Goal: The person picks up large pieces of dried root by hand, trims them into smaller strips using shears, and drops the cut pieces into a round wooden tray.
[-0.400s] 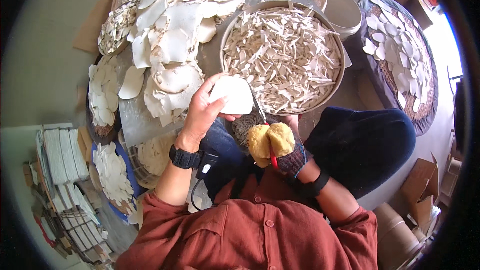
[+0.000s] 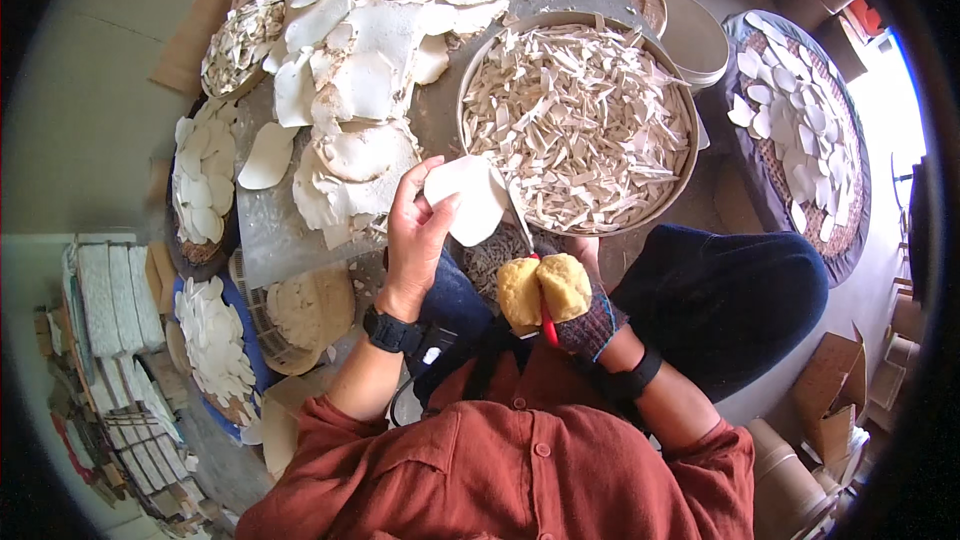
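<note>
Pinched between my left thumb and fingers is a thin, flat white piece (image 2: pixel 468 202) with a rounded outline. My left hand (image 2: pixel 418 232) is bare and grips its left side. Scissors (image 2: pixel 549 323) with red handles sit in my right hand (image 2: pixel 588 330), which wears a dark knitted glove with bare fingers. Lumpy yellow foam padding (image 2: pixel 562 286) wraps the handles and hides much of the grip. The blades point up and away along the right edge of the white piece; whether they touch it I cannot tell. Just beyond lies a round tray (image 2: pixel 580 130) heaped with narrow white strips.
A stack of larger white sheets (image 2: pixel 375 70) covers the table's left. A single white piece (image 2: pixel 267 155) lies beside it. Round trays of flat pieces stand at the left (image 2: pixel 222 340) and right (image 2: pixel 800 120). Behind the strips is a pale bucket (image 2: pixel 695 35); cardboard boxes (image 2: pixel 833 390) stand lower right.
The white piece has turned in my left hand, and its outline now looks more angular. My left fingers have shifted their hold. The whole view has shifted slightly; the scissors stay beside the piece.
</note>
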